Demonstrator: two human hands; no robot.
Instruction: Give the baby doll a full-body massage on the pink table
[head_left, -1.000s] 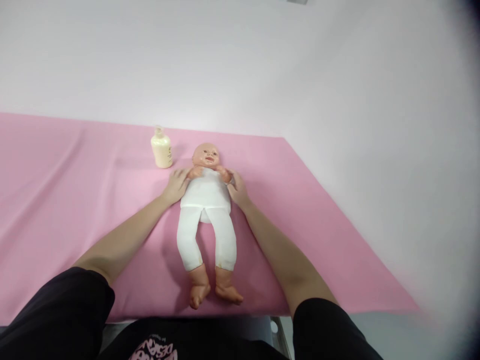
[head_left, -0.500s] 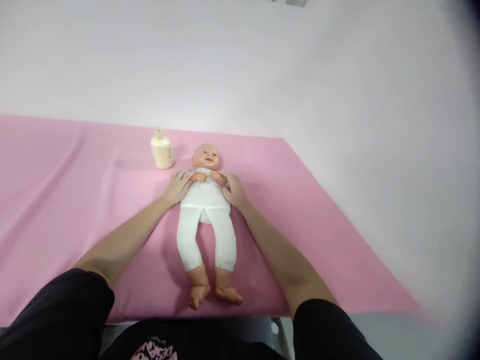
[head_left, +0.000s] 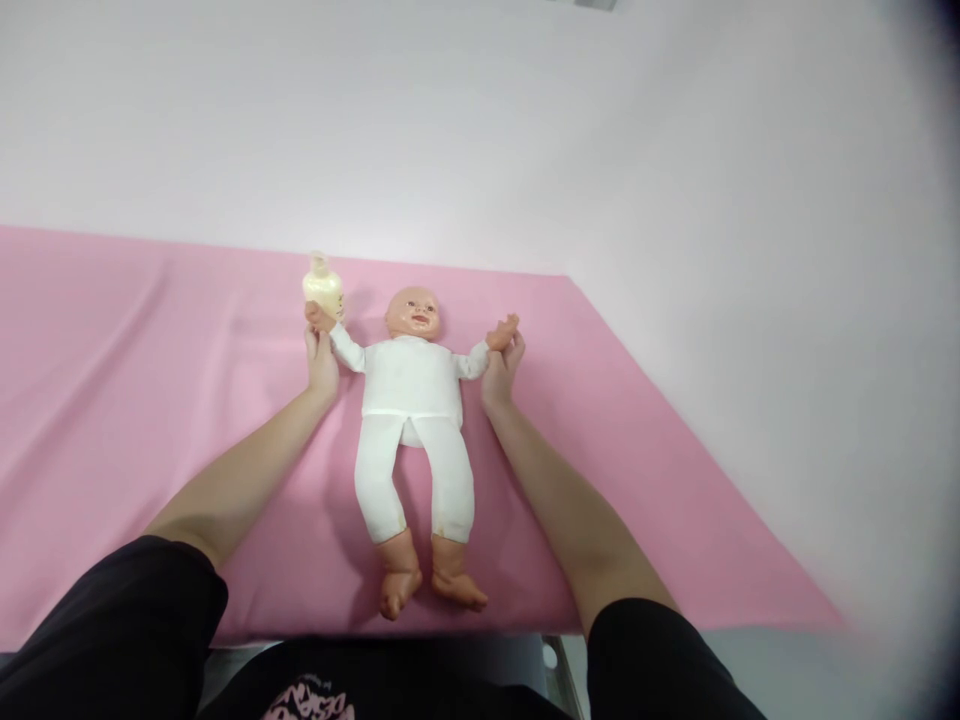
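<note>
The baby doll (head_left: 411,400) lies on its back on the pink cloth (head_left: 135,400), head away from the person, feet toward the near edge, dressed in a white top and white leggings. Both its arms are spread wide. The left hand (head_left: 322,358) has its fingers closed around the doll's wrist on that side, the little plastic hand poking out just above the fingertips; the right hand (head_left: 501,365) holds the other wrist the same way, with the doll's palm showing just beyond the fingers. A cream lotion bottle (head_left: 322,290) stands just past the left fingers, so close behind the doll's raised hand that I cannot tell whether they touch. To my eye this is an arm-opening stretch, and doing it well means keeping the grip at the wrists light and even, both sides moving level so the torso stays flat and centred between the hands. I would watch that bottle: a little more reach outward on the left could tip it. Keeping the forearms low along the cloth should steady the motion.
</note>
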